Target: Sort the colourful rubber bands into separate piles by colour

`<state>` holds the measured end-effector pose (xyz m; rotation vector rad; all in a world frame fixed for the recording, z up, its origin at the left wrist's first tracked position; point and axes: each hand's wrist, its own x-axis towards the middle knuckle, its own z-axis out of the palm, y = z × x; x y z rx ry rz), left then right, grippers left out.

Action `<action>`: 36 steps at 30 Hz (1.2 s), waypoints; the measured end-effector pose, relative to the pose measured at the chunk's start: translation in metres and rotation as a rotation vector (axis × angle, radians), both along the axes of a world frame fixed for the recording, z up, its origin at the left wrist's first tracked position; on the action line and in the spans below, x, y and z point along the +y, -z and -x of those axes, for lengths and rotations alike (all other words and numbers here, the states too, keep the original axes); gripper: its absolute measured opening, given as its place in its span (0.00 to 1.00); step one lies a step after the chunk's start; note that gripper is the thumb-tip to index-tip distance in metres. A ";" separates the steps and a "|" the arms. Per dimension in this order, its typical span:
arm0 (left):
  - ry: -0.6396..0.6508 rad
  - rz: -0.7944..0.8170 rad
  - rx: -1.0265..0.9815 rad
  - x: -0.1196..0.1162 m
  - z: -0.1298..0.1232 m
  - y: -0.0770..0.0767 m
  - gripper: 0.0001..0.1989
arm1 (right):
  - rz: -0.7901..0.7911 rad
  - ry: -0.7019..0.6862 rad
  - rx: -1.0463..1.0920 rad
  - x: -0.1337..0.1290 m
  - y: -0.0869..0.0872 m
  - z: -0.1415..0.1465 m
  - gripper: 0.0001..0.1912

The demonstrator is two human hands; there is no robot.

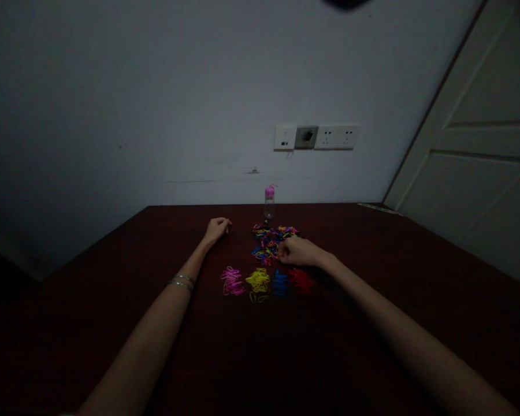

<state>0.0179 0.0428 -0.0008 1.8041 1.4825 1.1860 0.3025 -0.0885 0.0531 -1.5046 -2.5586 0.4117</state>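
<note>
A heap of mixed coloured bands lies mid-table, with my right hand at its right edge. The fingers of that hand are curled together, and what they hold, if anything, is too small to tell. My left hand rests on the table left of the heap, its fingers loosely curled and the fingertips slightly apart, with nothing visible in them. Nearer to me lie separate piles: pink bands, yellow bands, blue bands and red bands.
Behind the heap a clear bottle with a pink top stands upright near the wall. The dark red table meets the wall at its back edge. Sockets are on the wall, and a pale door is at the right.
</note>
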 end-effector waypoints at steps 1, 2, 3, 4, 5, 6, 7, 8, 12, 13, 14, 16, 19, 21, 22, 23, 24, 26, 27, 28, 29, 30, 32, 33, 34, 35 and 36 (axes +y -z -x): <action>-0.005 0.001 0.007 0.000 0.000 0.000 0.18 | 0.007 0.000 0.006 0.001 0.001 -0.001 0.04; -0.009 0.003 0.012 0.000 0.000 0.000 0.18 | 0.013 -0.002 0.012 0.002 0.001 -0.002 0.04; -0.011 0.005 0.016 0.000 -0.001 0.000 0.18 | 0.021 -0.006 0.018 0.003 0.002 -0.003 0.04; -0.011 0.006 0.019 -0.001 -0.001 0.000 0.17 | 0.028 -0.009 0.023 0.004 0.004 -0.004 0.04; -0.010 0.005 0.021 -0.001 -0.001 0.000 0.17 | 0.031 -0.014 0.029 0.006 0.005 -0.005 0.04; -0.011 0.003 0.022 -0.001 -0.001 0.000 0.17 | 0.033 -0.020 0.035 0.007 0.006 -0.005 0.03; -0.012 0.003 0.022 -0.001 -0.001 -0.001 0.17 | 0.035 -0.023 0.039 0.008 0.006 -0.006 0.03; -0.011 0.002 0.021 -0.001 -0.001 -0.001 0.17 | 0.035 -0.022 0.041 0.009 0.006 -0.007 0.03; 0.009 -0.001 0.024 -0.001 0.000 -0.001 0.17 | -0.006 -0.006 0.005 0.009 0.002 -0.011 0.02; 0.014 -0.002 0.026 -0.001 0.000 -0.001 0.17 | -0.040 0.004 -0.018 0.009 0.000 -0.012 0.03; 0.016 -0.003 0.026 0.000 0.000 0.000 0.17 | -0.080 0.018 -0.045 0.009 -0.002 -0.013 0.03; 0.017 -0.004 0.020 0.001 0.001 0.001 0.17 | -0.158 0.049 -0.106 0.009 -0.005 -0.016 0.04; 0.017 -0.005 0.009 0.003 0.001 0.002 0.17 | -0.222 0.059 -0.192 0.009 -0.007 -0.021 0.07; 0.018 -0.005 0.008 0.003 0.001 0.003 0.17 | -0.246 0.057 -0.235 0.009 -0.007 -0.023 0.08; 0.020 -0.004 0.008 0.003 0.001 0.002 0.17 | -0.260 0.057 -0.249 0.009 -0.007 -0.024 0.08; 0.023 -0.004 0.005 0.002 0.001 0.002 0.17 | -0.276 0.056 -0.258 0.009 -0.007 -0.024 0.09; 0.026 -0.004 0.001 0.002 0.001 0.002 0.17 | -0.293 0.055 -0.262 0.009 -0.007 -0.024 0.09; 0.029 -0.003 -0.008 0.000 0.000 0.001 0.18 | -0.340 0.046 -0.258 0.008 -0.007 -0.022 0.10; 0.024 0.000 -0.013 0.000 0.000 0.000 0.18 | -0.369 0.036 -0.249 0.007 -0.008 -0.021 0.10; 0.017 0.003 -0.021 -0.001 -0.001 0.000 0.18 | -0.398 0.025 -0.238 0.006 -0.008 -0.020 0.10; 0.009 0.006 -0.032 -0.002 -0.002 -0.001 0.17 | -0.424 0.013 -0.225 0.006 -0.008 -0.019 0.10; 0.001 0.009 -0.046 -0.003 -0.003 -0.001 0.17 | -0.445 0.001 -0.211 0.005 -0.008 -0.018 0.09; -0.009 0.018 -0.072 -0.005 -0.007 -0.005 0.16 | -0.472 -0.018 -0.187 0.004 -0.008 -0.016 0.09; -0.002 0.024 -0.076 -0.007 -0.010 -0.009 0.16 | -0.480 -0.023 -0.178 0.004 -0.008 -0.015 0.10; 0.020 0.032 -0.069 -0.009 -0.014 -0.014 0.15 | -0.487 -0.025 -0.170 0.004 -0.007 -0.015 0.10; 0.058 0.046 -0.052 -0.013 -0.020 -0.021 0.14 | -0.494 -0.022 -0.164 0.003 -0.007 -0.014 0.10; 0.126 0.064 -0.024 -0.017 -0.026 -0.028 0.13 | -0.504 -0.015 -0.160 0.003 -0.007 -0.014 0.11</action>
